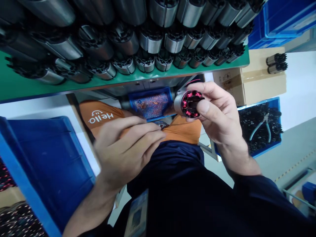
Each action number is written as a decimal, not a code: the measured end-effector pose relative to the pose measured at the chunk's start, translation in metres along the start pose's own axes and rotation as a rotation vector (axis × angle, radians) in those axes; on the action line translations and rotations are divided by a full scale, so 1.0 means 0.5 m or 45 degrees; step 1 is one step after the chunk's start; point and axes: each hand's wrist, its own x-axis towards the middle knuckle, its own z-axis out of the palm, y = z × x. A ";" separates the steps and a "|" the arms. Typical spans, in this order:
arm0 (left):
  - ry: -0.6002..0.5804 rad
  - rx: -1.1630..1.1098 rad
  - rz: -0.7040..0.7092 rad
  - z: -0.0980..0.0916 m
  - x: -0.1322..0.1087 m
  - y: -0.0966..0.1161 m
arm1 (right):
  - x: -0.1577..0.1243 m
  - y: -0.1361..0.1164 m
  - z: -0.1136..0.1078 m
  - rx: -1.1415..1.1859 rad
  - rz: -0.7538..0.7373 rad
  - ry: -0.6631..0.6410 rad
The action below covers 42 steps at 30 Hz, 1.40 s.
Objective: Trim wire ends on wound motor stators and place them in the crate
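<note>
My right hand (219, 115) is closed around a motor stator (181, 102), a silvery metal cylinder with black slots and pink-red wire windings. Its wound end faces my thumb, which presses against the rim. A thin pink wire (194, 81) sticks out above it. To the left, my left hand (128, 148) hangs over my lap, slightly blurred, its back toward me. Its fingers are stretched out and a little bent, with the thumb hidden. Beyond its fingertips a small shiny piece (160, 124) shows in part; I cannot make out what it is.
Rows of metal stators (150, 41) stand on a green table (98, 87) ahead. Below is a blue bin (170, 95) of coppery scraps. Pliers (263, 126) lie in a blue crate (278, 108) of black parts. A carton (264, 85) holds two stators. Left stands a large blue bin (49, 158).
</note>
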 end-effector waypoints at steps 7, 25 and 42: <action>0.171 -0.348 -0.313 0.059 0.018 -0.040 | -0.017 0.008 0.008 -0.066 -0.027 0.008; 0.068 -1.044 -0.539 0.061 0.042 -0.011 | -0.028 0.039 0.001 -0.123 -0.009 -0.138; 0.059 -0.573 -0.197 0.033 0.028 0.001 | -0.027 0.047 0.005 -0.042 0.012 -0.210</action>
